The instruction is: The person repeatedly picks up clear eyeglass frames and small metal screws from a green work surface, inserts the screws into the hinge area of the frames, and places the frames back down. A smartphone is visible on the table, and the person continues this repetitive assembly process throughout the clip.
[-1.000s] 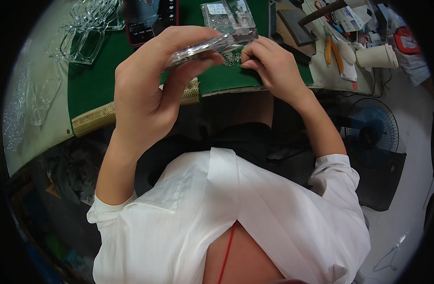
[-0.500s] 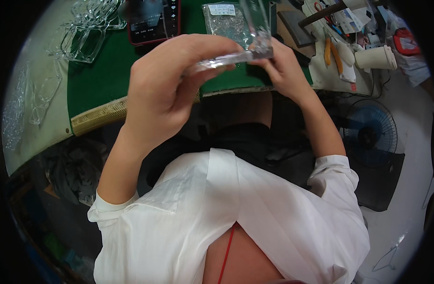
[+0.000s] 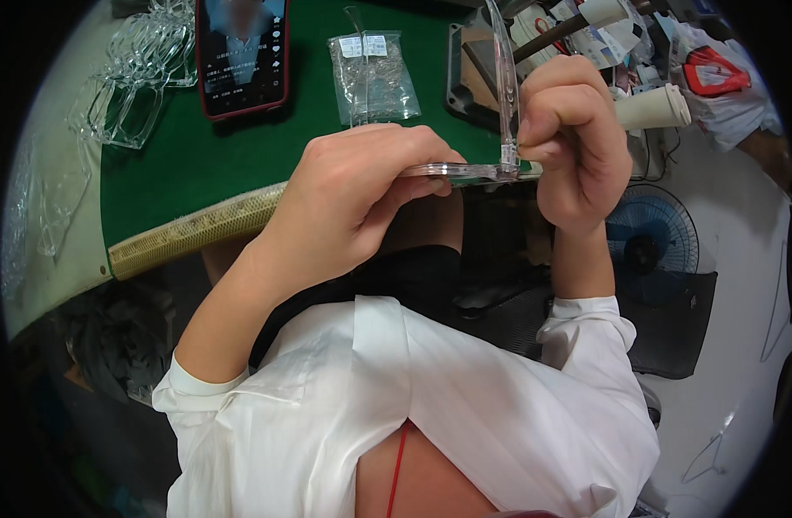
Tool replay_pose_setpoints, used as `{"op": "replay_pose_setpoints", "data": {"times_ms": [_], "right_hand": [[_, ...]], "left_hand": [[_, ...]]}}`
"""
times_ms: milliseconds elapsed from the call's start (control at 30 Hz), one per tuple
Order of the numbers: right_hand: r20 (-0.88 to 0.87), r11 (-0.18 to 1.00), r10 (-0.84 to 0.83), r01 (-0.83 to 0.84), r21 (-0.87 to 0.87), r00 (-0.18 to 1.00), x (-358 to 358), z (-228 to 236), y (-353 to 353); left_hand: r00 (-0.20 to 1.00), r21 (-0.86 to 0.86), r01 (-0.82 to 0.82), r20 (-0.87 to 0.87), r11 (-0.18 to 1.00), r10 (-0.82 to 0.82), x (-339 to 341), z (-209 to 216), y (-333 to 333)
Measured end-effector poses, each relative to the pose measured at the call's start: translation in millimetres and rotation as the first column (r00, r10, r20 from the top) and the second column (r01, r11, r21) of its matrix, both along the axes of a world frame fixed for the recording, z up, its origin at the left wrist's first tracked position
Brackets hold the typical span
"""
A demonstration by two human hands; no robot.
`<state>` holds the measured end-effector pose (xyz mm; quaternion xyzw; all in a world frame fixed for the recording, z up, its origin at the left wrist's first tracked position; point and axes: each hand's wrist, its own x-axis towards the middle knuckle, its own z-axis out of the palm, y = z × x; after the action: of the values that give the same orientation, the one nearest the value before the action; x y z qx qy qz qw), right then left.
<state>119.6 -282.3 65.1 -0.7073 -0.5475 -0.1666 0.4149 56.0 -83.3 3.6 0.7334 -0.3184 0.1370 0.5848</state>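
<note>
My left hand [image 3: 340,194] is closed round the front of a clear plastic eyeglass frame [image 3: 506,86], held above the near edge of the table. One temple points away from me on the right, meeting the front at a corner hinge. A thin second temple shows beyond my left hand, in front of a clear bag of tiny metal parts [image 3: 383,82]. My right hand [image 3: 581,142] has its fingers curled, thumb and forefinger pinched right beside the hinge. Whatever sits between those fingertips is too small or hidden to name.
A phone [image 3: 240,65] in a red case lies on the green mat [image 3: 180,186]. Several clear frames [image 3: 141,86] are piled at the far left. A black tray [image 3: 465,82], a white cup [image 3: 650,108] and tools crowd the right. A fan [image 3: 650,233] stands below.
My right hand has drawn back from around the hinge and turned, its fingers now curled in a pinch beside it. The frame has shifted slightly right and nearer; the view has moved too.
</note>
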Motion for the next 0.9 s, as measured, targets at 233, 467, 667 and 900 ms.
{"op": "replay_pose_setpoints", "data": {"times_ms": [233,467,667,900], "right_hand": [[-0.04,1.0,-0.021,0.02,-0.007,0.999,-2,0,-2],[0.018,0.999,0.009,-0.008,-0.035,1.0,4,1,-6],[-0.033,1.0,-0.009,0.009,-0.012,0.999,2,-4,-5],[-0.053,0.999,-0.046,0.046,0.016,0.998,-2,-9,-2]], "left_hand": [[0.998,0.064,-0.021,0.053,0.998,0.018,1,0,3],[1.0,0.071,0.015,-0.008,0.997,-0.014,0,-1,4],[0.999,0.088,-0.021,0.045,0.996,0.017,1,-1,4],[0.998,0.101,-0.046,0.046,0.994,0.042,0,0,3]]}}
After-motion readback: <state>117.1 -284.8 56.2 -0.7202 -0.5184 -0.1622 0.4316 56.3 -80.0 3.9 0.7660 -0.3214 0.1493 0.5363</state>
